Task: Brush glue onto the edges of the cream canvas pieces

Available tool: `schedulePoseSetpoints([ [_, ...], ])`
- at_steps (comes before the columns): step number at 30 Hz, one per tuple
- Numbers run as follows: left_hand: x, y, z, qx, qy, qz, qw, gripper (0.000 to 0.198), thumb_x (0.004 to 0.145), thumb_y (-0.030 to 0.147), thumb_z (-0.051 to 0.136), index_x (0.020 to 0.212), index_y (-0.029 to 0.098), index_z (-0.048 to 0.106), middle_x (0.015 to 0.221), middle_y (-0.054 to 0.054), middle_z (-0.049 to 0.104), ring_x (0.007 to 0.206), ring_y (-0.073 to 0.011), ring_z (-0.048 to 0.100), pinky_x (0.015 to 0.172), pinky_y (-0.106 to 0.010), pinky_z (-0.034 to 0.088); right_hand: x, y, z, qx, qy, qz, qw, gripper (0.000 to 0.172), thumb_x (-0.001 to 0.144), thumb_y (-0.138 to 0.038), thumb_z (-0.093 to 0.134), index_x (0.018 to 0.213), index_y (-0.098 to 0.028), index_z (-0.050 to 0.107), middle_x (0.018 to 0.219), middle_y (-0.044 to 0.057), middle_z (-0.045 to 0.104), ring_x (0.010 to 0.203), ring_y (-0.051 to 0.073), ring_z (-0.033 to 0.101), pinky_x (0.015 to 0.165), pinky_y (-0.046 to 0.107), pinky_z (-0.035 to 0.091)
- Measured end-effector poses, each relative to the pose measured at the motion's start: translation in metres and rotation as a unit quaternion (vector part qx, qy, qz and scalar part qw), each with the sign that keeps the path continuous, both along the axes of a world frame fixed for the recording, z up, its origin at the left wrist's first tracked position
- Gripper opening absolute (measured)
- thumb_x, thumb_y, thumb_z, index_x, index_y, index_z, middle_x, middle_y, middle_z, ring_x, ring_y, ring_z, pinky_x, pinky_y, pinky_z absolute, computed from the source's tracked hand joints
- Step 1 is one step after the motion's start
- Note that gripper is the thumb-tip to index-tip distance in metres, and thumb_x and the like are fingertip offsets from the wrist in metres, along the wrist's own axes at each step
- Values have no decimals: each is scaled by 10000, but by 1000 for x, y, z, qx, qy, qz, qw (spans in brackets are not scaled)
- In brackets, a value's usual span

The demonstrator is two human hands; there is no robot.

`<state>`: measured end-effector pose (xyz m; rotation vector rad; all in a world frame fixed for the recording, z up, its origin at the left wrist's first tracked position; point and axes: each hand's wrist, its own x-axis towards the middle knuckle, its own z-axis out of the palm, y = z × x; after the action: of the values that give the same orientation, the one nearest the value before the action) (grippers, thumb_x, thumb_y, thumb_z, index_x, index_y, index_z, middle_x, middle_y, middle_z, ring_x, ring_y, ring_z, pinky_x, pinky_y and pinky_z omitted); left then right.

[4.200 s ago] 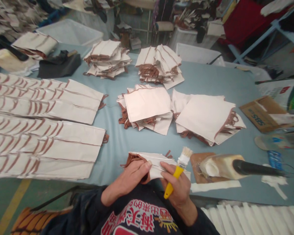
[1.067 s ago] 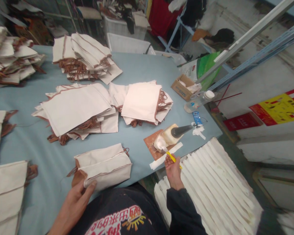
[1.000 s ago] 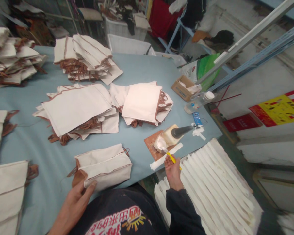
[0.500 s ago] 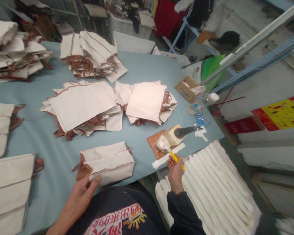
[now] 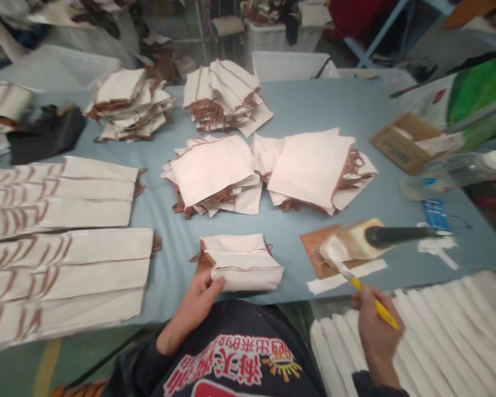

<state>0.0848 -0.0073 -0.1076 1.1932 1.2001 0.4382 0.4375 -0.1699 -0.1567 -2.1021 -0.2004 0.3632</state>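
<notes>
A cream fabric pouch (image 5: pixel 248 262) with brown edging lies at the table's near side. My left hand (image 5: pixel 200 298) pinches its lower left corner between thumb and fingers. Further right, my right hand (image 5: pixel 378 325) is closed round the yellow handle of a brush (image 5: pixel 356 284). The brush's whitish head is at the mouth of a tilted, cream-coloured container (image 5: pixel 353 242) with a black handle, smeared with white paste. That container rests on a brown sheet (image 5: pixel 312 248), with a white strip (image 5: pixel 349 277) in front of it.
Stacks of similar pouches (image 5: pixel 215 171) stand behind, and overlapping rows (image 5: pixel 107 248) lie on the left. A cardboard box (image 5: pixel 409 143), a clear bottle (image 5: pixel 475 165) and a blue packet (image 5: pixel 436 215) are at the right. White strips (image 5: pixel 430 325) hang beside the near right edge.
The view has swung left, bringing more of the left rows into sight. My right hand has turned over on the brush handle, its back now facing up. My left hand still pinches the pouch.
</notes>
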Motion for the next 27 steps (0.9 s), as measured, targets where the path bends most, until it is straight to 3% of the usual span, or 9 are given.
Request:
schedulePoseSetpoints([
  [3, -4, 0, 16, -19, -25, 9, 999, 463, 889, 529, 680, 1093, 137, 820, 1153, -126, 835, 1097, -327, 735, 1089, -473, 549, -12, 32, 35, 58, 15, 7, 998, 516, 753, -630, 827, 960, -171, 715, 661, -15, 678, 547, 163, 599, 609, 337, 514],
  [5, -7, 0, 28, -28, -44, -1, 999, 429, 903, 487, 682, 1104, 131, 813, 1166, -128, 830, 1083, -310, 733, 1096, -459, 533, -28, 59, 65, 164, 62, 22, 984, 434, 760, -572, 846, 902, -186, 707, 583, -57, 596, 482, 122, 505, 531, 289, 481],
  [7, -9, 0, 41, -30, -70, -17, 997, 426, 913, 482, 683, 1117, 130, 809, 1166, -128, 827, 1074, -302, 727, 1094, -448, 523, -49, 84, 96, 254, 116, 58, 958, 430, 763, -593, 849, 815, -207, 667, 485, -107, 447, 415, 80, 362, 431, 218, 356],
  [9, -8, 1, 54, -17, -94, -38, 995, 413, 940, 477, 662, 1118, 135, 810, 1157, -125, 825, 1098, -302, 714, 1097, -442, 511, -71, 104, 124, 293, 184, 107, 932, 421, 775, -570, 868, 770, -214, 642, 450, -133, 338, 387, 62, 276, 392, 189, 268],
  [12, -6, 2, 72, 21, -118, -70, 990, 341, 977, 402, 624, 1107, 152, 816, 1160, -117, 816, 1158, -301, 689, 1121, -432, 481, -101, 121, 152, 307, 216, 187, 908, 439, 802, -585, 875, 734, -212, 653, 460, -120, 348, 385, 57, 292, 388, 185, 280],
  [17, -8, 7, 97, 20, -160, -68, 985, 276, 952, 295, 624, 1119, 177, 809, 1198, -99, 792, 1109, -272, 693, 1017, -377, 511, -131, 132, 169, 347, 162, 287, 878, 456, 881, -593, 815, 695, -199, 679, 541, -70, 504, 382, 41, 329, 370, 199, 261],
  [21, -15, 11, 105, 15, -174, -62, 983, 295, 899, 269, 609, 1101, 176, 802, 1160, -84, 776, 978, -224, 661, 839, -304, 505, -141, 136, 176, 386, 128, 332, 852, 360, 946, -465, 773, 717, -201, 688, 594, -58, 551, 385, 39, 348, 369, 207, 256],
  [27, -19, 15, 115, -28, -156, -72, 985, 362, 819, 276, 589, 1106, 147, 767, 856, -19, 649, 654, -121, 470, 555, -215, 375, -156, 131, 181, 440, 75, 402, 799, 278, 1015, -446, 690, 834, -239, 728, 544, -60, 481, 400, 95, 382, 385, 248, 274],
])
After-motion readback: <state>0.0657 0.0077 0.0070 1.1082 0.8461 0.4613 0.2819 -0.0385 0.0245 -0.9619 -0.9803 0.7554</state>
